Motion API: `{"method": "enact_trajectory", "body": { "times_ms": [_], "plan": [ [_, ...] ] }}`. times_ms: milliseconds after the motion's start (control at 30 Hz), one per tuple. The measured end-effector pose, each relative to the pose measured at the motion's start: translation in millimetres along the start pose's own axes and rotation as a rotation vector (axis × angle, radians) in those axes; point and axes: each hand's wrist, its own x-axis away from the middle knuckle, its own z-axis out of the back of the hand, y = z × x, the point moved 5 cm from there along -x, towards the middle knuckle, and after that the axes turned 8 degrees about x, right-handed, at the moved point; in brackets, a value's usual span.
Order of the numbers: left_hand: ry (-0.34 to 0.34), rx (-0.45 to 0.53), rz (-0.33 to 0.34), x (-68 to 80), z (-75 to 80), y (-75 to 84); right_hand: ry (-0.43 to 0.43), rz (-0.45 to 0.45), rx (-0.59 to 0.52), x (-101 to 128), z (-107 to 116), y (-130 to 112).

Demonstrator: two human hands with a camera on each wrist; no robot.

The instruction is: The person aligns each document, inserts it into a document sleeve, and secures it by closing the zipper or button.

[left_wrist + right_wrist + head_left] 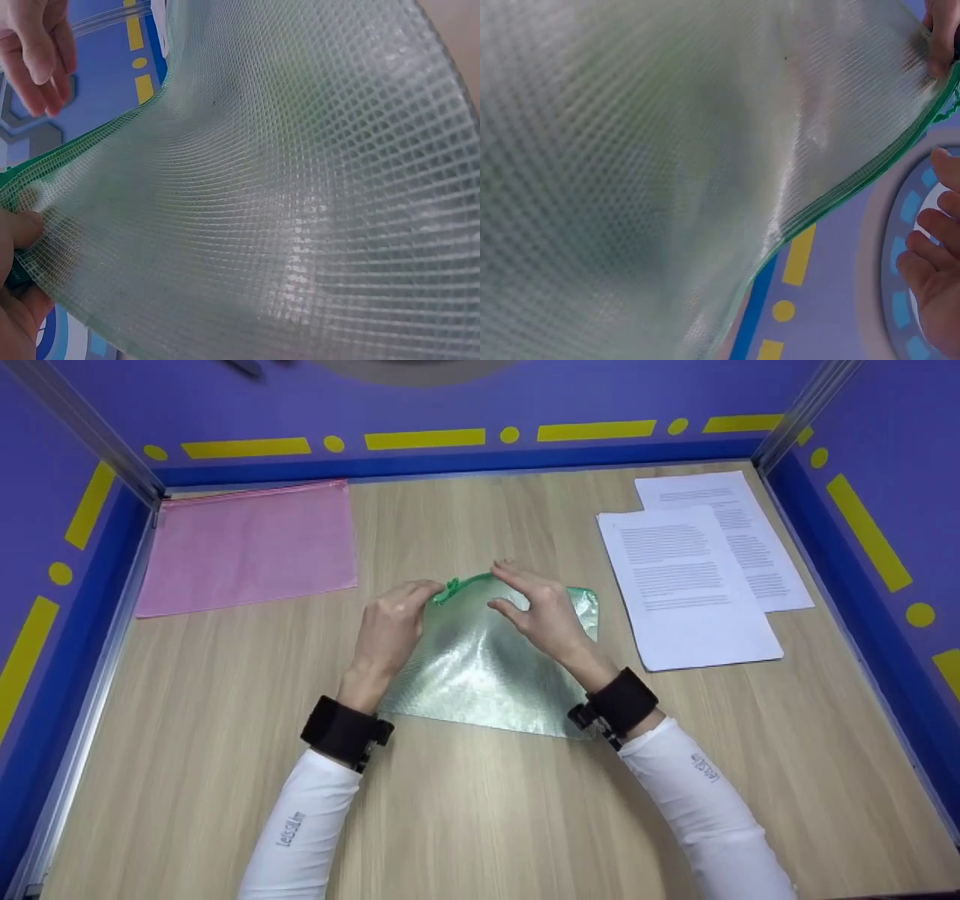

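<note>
Pouch: green mesh zip pouch (487, 660) lay flat mid-bench, near edge toward you, zip edge (469, 583) lifted off the wood at the far side, so the mouth was within reach of both hands.
Left hand: your left hand (390, 626) pinched the pouch's far-left corner by the green zip end; thumb and fingers clamped on the mesh (left wrist view: thumb (19, 229) pressed onto the weave). Prob. an anchor, so the fabric stayed taut.
Right hand: your right hand (536, 611) hovered over the zip edge, fingers loosely bent, tips at the green strip. Right wrist view showed the fingers (930, 259) apart from the edge, gripping nothing.
Hands rel.: close together, not touching; the zip's raised arc ran btwn them.
Mesh: bowed upward near the zip, seemingly because one corner was held up while the rest lay on the bench (225, 675).
Other items: pink pouch (247, 544) far left, flat; two printed sheets (686, 585) far right, overlapping, well apart from the green pouch.
</note>
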Motion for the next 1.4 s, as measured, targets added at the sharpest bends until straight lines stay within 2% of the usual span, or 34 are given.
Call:
{"method": "enact_trajectory", "body": {
  "times_ms": [133,233,500,767,1033,1400],
  "plan": [
    [-0.014,-0.015,-0.017,-0.1,-1.8,1.0,-0.018,0.137,0.063,-11,-5,-21],
    [-0.013,-0.026,-0.026,0.3,-2.5,1.3,-0.018,0.204,0.107,-16,-11,-30],
    [-0.013,-0.020,-0.030,0.8,-4.4,0.5,0.005,0.280,0.176,-22,-22,-39],
    [-0.028,-0.005,-0.022,1.9,-6.6,-1.0,0.077,0.371,0.222,-19,-25,-39],
    [-0.039,0.009,0.004,4.1,-7.3,-5.5,0.088,0.380,0.265,-16,-26,-39],
    [-0.036,0.017,-0.012,5.9,-8.8,-5.3,0.109,0.350,0.172,-9,-24,-34]
  ]
}}
